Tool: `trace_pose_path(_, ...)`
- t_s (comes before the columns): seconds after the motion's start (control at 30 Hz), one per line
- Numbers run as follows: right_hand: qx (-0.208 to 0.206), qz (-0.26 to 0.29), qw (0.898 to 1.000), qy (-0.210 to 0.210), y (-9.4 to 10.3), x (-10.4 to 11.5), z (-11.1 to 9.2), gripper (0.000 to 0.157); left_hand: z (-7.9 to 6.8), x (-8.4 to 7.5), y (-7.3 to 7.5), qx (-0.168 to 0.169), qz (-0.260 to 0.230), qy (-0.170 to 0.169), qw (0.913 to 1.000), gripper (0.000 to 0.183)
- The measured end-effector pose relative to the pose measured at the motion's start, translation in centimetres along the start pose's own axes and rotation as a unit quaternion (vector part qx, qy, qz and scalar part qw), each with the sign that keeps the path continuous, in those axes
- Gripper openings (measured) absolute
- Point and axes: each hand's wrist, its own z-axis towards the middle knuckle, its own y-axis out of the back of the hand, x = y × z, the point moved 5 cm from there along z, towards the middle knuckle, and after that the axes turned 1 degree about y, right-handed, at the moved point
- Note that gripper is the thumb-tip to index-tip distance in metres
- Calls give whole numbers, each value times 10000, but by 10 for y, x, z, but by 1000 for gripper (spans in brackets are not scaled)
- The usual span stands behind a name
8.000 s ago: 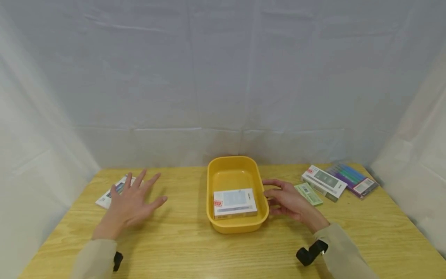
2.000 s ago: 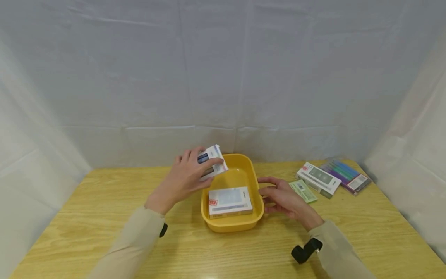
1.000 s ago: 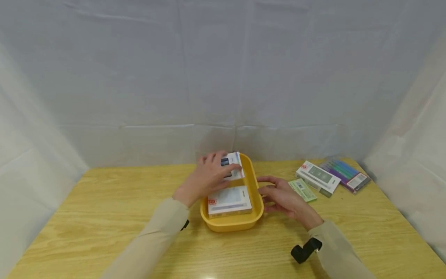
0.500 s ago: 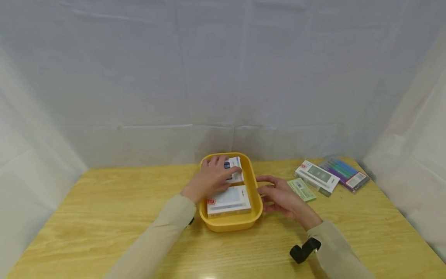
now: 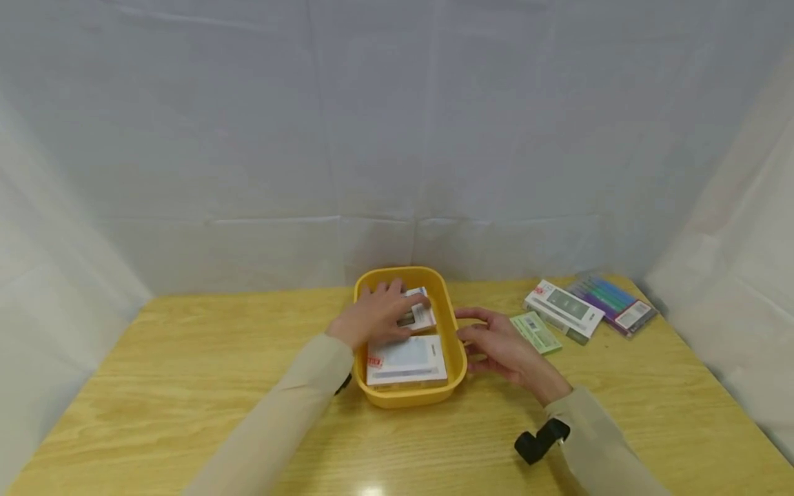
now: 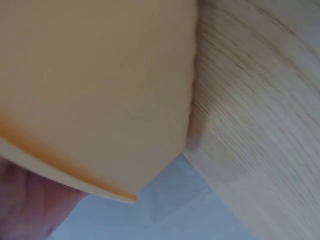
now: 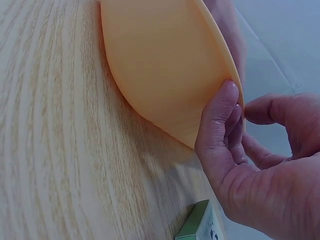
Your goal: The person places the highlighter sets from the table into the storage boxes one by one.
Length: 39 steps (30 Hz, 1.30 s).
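In the head view a yellow plastic bin [image 5: 412,396] stands at mid-table. Inside its near half lies a flat white box [image 5: 406,362] with a pale blue panel and a red mark. My left hand [image 5: 375,313] reaches over the left rim and grips a smaller white box [image 5: 418,310] with a dark picture in the far half, thumb along its right side; the fingers cover much of it. My right hand [image 5: 499,344] holds the bin's right side. In the right wrist view its fingertips [image 7: 227,92] bear on the outer wall and rim.
Right of my right hand lie a light green packet [image 5: 536,333], a white box with a grey panel [image 5: 564,308] and a clear pack of coloured pens [image 5: 614,303]. White cloth [image 5: 397,138] hangs behind the wooden table [image 5: 186,386] and at both sides.
My left hand has brought the smaller white box from the far left of the table over the bin and lowered it into the far half. My right hand has stayed at the bin's side.
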Motion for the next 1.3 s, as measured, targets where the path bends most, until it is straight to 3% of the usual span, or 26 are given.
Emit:
trace_pose_path(0.37, -42, -10, 10000, 25, 0, 0, -1, 51, 5, 0, 2, 644, -809, 358, 9940, 40)
trace_pose_path(0.73, -56, 16, 10000, 33, 0, -1, 0, 50, 8, 3, -1, 770, -1147, 354, 9898, 43)
trace_pose_path(0.87, -64, 3, 10000, 20, 0, -1, 0, 51, 6, 5, -1, 542, -1305, 232, 9897, 45)
trace_pose_path(0.97, -73, -12, 10000, 5, 0, -1, 0, 51, 1, 7, 1, 184, -1284, 147, 9914, 43)
trace_pose_path(1.13, -33, 15, 10000, 19, 0, -1, 0, 51, -12, 10, 11, -572, -1003, 84, 9933, 41)
trace_pose_path(1.3, -21, 27, 10000, 60, 0, -1, 0, 51, -31, 13, 21, -1407, -1030, -9, 9847, 38)
